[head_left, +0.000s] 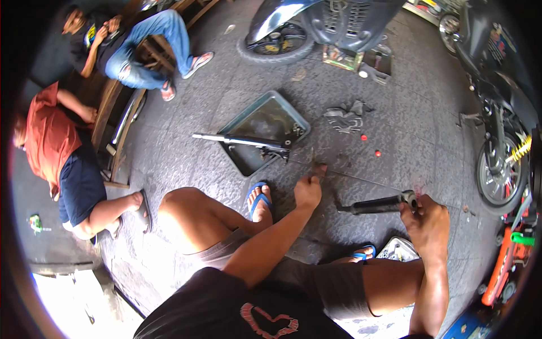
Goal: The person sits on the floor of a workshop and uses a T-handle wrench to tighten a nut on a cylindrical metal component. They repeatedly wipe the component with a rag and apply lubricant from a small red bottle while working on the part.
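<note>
My right hand (432,229) is closed around the wide end of a dark motorcycle fork leg (375,205). The leg lies nearly level, its narrow end pointing left. My left hand (307,193) is closed too, in front of my body. A small reddish-brown piece (320,169) sticks out past its fingers, too small and partly hidden to name. Beyond that hand, a fork tube assembly (243,140) with a shiny rod and a dark lower end rests across a grey-green tray (234,161) on the floor. The tray's bottom looks wet, with small parts in its right corner.
Crumpled grey gloves (345,117) and two red caps (378,153) lie on the floor. A scooter front wheel (276,48) stands ahead; a motorcycle (499,130) is at right. Two people sit on wooden benches (107,113) at left. A small container (397,248) sits by my right foot.
</note>
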Action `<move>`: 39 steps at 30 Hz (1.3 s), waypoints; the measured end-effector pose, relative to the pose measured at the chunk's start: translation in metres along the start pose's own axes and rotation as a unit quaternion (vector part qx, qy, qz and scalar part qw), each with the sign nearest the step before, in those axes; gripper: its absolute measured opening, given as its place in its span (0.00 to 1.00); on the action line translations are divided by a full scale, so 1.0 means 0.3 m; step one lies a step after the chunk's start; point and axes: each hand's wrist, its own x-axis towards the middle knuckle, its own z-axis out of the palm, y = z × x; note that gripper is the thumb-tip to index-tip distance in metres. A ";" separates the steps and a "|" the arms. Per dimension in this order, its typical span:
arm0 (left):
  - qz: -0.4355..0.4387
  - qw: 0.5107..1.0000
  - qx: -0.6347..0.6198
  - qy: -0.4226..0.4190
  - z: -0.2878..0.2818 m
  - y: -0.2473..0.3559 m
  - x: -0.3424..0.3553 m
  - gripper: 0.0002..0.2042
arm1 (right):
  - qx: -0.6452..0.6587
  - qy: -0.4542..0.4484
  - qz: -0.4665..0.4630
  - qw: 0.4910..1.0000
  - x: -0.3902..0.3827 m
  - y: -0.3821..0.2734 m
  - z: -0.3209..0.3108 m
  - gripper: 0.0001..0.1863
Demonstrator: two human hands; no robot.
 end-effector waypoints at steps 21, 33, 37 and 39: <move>0.005 0.925 0.226 0.305 -0.112 -0.275 0.366 0.22 | -0.044 -0.021 0.044 0.998 -0.016 0.033 -0.029 0.19; 0.341 0.840 -0.218 -0.363 -0.002 0.430 -0.313 0.44 | 0.040 -0.086 -0.002 0.995 -0.041 0.126 -0.029 0.27; 0.327 0.827 -0.286 -0.357 -0.004 0.517 -0.292 0.43 | 0.220 0.005 0.033 0.975 -0.103 0.221 -0.153 0.29; 0.317 0.837 -0.269 -0.357 -0.042 0.524 -0.242 0.44 | 0.304 0.099 0.111 0.941 -0.179 0.354 -0.173 0.24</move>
